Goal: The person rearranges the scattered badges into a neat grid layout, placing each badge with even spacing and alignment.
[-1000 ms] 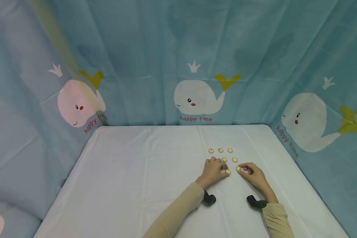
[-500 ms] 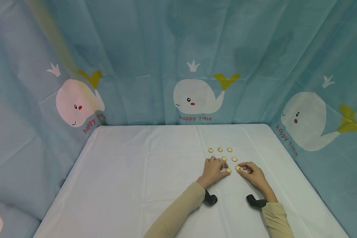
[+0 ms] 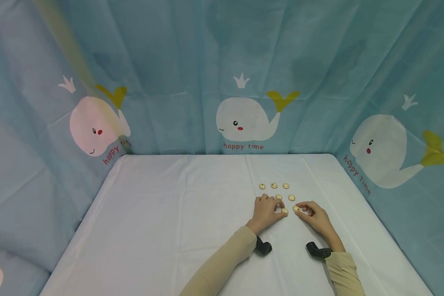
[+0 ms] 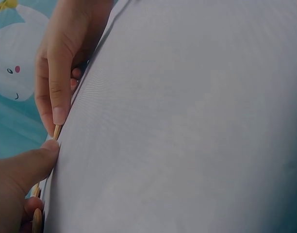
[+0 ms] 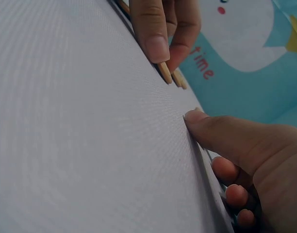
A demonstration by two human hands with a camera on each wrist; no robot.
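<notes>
In the head view my left hand (image 3: 265, 212) pinches a small round wooden disc (image 3: 284, 211) between thumb and finger, low on the white tabletop. Just right of it, my right hand (image 3: 317, 218) holds a similar disc (image 3: 297, 209) with a dark mark by its edge. A narrow gap parts the two discs. Seen edge-on in the right wrist view, the left hand's disc (image 5: 165, 73) lies flat under the thumb. The right thumb (image 5: 199, 120) hides most of its own disc there. What is printed on the discs is too small to read.
Beyond the hands, two more discs (image 3: 291, 198) lie in a row, one close to the left fingers. Farther back is a row of 3 discs (image 3: 274, 186). A whale-printed blue curtain (image 3: 185, 123) stands around the white table (image 3: 144, 213).
The left hand has slid its disc slightly away from the body and to the right, level with the other disc. My right hand has stayed almost still, holding its disc.
</notes>
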